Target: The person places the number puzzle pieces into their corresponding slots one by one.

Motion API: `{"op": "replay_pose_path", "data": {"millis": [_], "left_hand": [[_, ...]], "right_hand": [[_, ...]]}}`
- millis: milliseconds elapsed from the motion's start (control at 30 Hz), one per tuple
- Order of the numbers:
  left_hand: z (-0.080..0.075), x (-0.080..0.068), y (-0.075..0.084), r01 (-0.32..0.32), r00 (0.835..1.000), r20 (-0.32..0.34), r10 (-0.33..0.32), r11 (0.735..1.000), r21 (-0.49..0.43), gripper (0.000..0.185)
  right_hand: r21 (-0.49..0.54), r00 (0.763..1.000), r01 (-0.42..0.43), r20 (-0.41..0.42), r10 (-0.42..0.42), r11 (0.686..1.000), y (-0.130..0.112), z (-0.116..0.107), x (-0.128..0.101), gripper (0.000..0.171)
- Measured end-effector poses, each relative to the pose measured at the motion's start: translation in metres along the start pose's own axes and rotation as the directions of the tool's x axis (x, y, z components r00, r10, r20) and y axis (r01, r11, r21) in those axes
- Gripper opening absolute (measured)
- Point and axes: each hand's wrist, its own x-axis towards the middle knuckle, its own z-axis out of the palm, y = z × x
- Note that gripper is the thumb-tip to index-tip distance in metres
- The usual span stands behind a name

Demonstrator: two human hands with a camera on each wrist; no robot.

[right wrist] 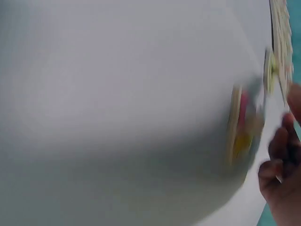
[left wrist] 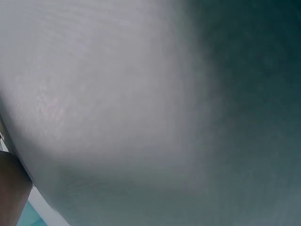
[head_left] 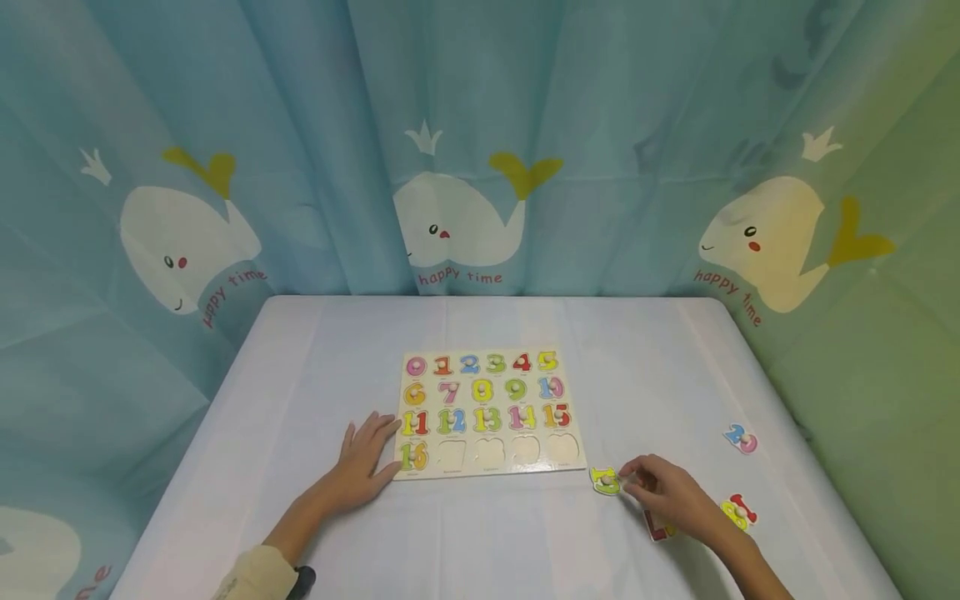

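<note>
Four empty recesses run along the bottom row of the number puzzle board, right of the seated 16; board lies mid-counter, long axis running 9-to-3 in the head view.

Right hand sits at about 4 o'clock off the board's lower right corner; fingertips curled and pinching the yellow-green number piece by its small knob; piece is just beside that corner, apart from the board, flat or nearly flat on the counter, can't tell which; digits on it are too blurred to read.

Key relation: the open recesses lie at roughly 10 to 11 o'clock from the held piece; nearest recess is the rightmost one; right hand is plainly the nearer hand to both piece and recesses.

Left hand is flat, fingers spread and straight, palm down on the counter, fingertips touching the board's lower left edge at about 8 o'clock of the board; gripping nothing.

Loose pieces: red piece partly under the right hand; red-yellow piece at 3 o'clock of that hand; blue-pink 20 piece further out near the counter's right edge.

Wrist views are mostly blur; the right wrist view shows curled fingers beside smeared pieces; the left wrist view shows only counter surface.
</note>
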Motion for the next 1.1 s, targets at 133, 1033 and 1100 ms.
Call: {"op": "replay_pose_path", "data": {"millis": [133,1033,1100], "left_hand": [[-0.003,-0.001,0.001,0.009,1.0,0.015,-0.009,1.0,-0.001,0.061],[0.0,-0.001,-0.001,-0.003,1.0,0.005,0.003,1.0,-0.018,0.061],[0.0,-0.001,-0.001,-0.002,1.0,0.01,0.002,1.0,-0.023,0.06]], "right_hand": [[0.115,0.989,0.08,0.115,-0.093,0.99,0.02,-0.014,-0.021,0.016],[0.149,0.965,0.259,-0.006,-0.261,0.954,0.045,-0.016,-0.033,0.012],[0.123,0.971,0.237,-0.073,-0.23,0.964,0.042,-0.012,-0.034,0.011]]}}
